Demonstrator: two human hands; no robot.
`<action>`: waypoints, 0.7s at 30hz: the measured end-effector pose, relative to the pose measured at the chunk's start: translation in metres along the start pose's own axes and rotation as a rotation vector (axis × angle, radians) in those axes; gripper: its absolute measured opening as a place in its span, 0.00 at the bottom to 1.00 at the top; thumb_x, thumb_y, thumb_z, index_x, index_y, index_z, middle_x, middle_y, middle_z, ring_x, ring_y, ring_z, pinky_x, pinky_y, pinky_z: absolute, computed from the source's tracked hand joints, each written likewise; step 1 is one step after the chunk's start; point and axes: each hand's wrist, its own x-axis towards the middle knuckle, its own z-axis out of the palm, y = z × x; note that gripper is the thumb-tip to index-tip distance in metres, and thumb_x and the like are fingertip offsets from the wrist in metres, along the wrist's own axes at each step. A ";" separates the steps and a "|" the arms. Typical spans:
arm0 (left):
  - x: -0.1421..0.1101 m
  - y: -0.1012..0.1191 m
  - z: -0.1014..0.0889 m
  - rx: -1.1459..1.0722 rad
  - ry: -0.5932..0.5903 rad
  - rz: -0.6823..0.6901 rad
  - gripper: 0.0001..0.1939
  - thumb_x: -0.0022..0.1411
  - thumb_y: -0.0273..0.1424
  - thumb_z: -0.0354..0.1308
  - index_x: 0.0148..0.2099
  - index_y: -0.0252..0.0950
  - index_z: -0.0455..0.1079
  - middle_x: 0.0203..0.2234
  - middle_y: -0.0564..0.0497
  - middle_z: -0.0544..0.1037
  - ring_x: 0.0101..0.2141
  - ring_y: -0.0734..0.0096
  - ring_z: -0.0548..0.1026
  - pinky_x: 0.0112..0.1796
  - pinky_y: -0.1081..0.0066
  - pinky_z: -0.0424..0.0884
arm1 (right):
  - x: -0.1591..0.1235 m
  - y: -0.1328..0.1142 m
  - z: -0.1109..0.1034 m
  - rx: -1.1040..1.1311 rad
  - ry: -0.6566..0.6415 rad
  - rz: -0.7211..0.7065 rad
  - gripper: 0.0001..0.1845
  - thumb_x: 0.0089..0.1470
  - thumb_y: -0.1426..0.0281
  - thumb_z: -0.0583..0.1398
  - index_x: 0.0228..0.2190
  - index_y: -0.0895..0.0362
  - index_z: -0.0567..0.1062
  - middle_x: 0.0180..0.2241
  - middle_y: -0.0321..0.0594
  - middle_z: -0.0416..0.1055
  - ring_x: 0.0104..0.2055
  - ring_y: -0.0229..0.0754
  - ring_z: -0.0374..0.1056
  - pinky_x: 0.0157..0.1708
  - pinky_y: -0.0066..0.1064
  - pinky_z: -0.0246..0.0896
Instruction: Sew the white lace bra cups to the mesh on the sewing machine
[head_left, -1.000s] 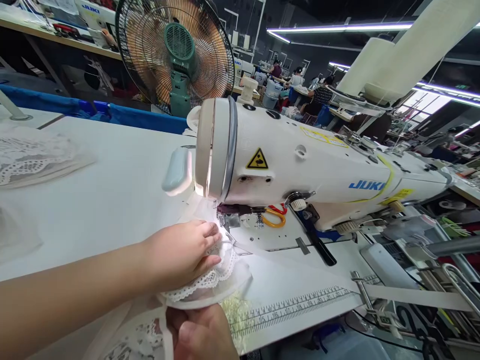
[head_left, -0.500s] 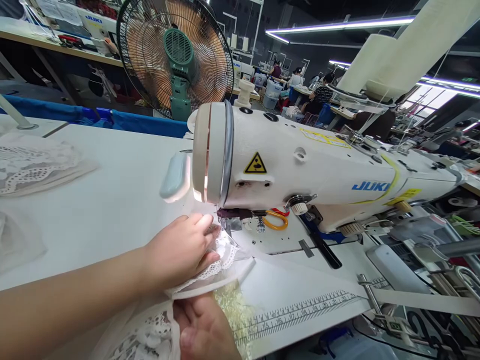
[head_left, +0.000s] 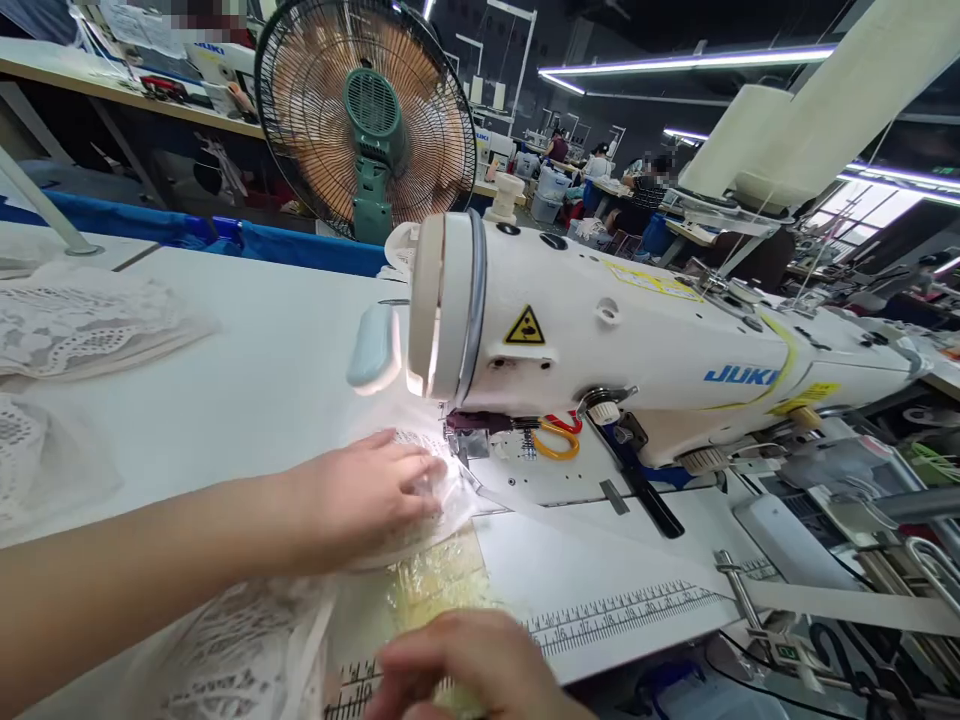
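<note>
One change: my right hand [head_left: 484, 665] has left the lace fabric [head_left: 452, 503], half-curled, its hold unclear; beyond it, my left hand [head_left: 367, 495] presses the fabric, flat and open-fingered

Sewing machine [head_left: 600, 330] on a table [head_left: 270, 300], fan [head_left: 371, 110] behind.
Lace pieces [head_left: 97, 325] lie on the table's left; another cloth [head_left: 454, 500] lies under the left hand [head_left: 375, 490], just left of the presser foot [head_left: 459, 450]. Scissors [head_left: 556, 440] lie below the machine's arm, and a ruler scale [head_left: 622, 612] runs along the near edge, right of the right hand [head_left: 472, 665].
</note>
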 end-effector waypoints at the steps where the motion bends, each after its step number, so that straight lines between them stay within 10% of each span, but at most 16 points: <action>1: -0.001 0.010 0.000 -0.028 -0.009 0.049 0.14 0.55 0.28 0.57 0.44 0.43 0.75 0.48 0.45 0.76 0.49 0.55 0.72 0.52 0.54 0.64 | 0.000 -0.009 -0.016 -0.256 0.072 -0.092 0.18 0.56 0.72 0.59 0.48 0.47 0.71 0.36 0.37 0.76 0.39 0.41 0.72 0.43 0.36 0.66; 4: -0.005 0.040 0.005 -0.120 0.011 0.074 0.09 0.55 0.27 0.55 0.38 0.37 0.75 0.44 0.46 0.78 0.47 0.59 0.73 0.59 0.57 0.55 | 0.013 -0.028 -0.057 -0.816 0.048 -0.291 0.22 0.55 0.80 0.51 0.50 0.54 0.69 0.33 0.42 0.71 0.34 0.42 0.66 0.31 0.32 0.64; 8: -0.011 0.059 0.015 -0.133 0.114 0.051 0.10 0.56 0.25 0.53 0.39 0.37 0.73 0.41 0.45 0.78 0.41 0.61 0.73 0.56 0.58 0.59 | 0.032 -0.027 -0.077 -1.259 -0.176 -0.114 0.20 0.50 0.81 0.54 0.42 0.53 0.74 0.33 0.40 0.68 0.33 0.42 0.62 0.29 0.29 0.56; 21: -0.001 0.015 0.020 -0.141 0.183 0.166 0.15 0.58 0.28 0.50 0.47 0.39 0.69 0.41 0.46 0.75 0.35 0.61 0.68 0.48 0.56 0.61 | 0.045 -0.025 -0.066 -1.494 -0.406 0.078 0.24 0.53 0.75 0.53 0.52 0.54 0.69 0.28 0.39 0.69 0.28 0.42 0.61 0.23 0.31 0.42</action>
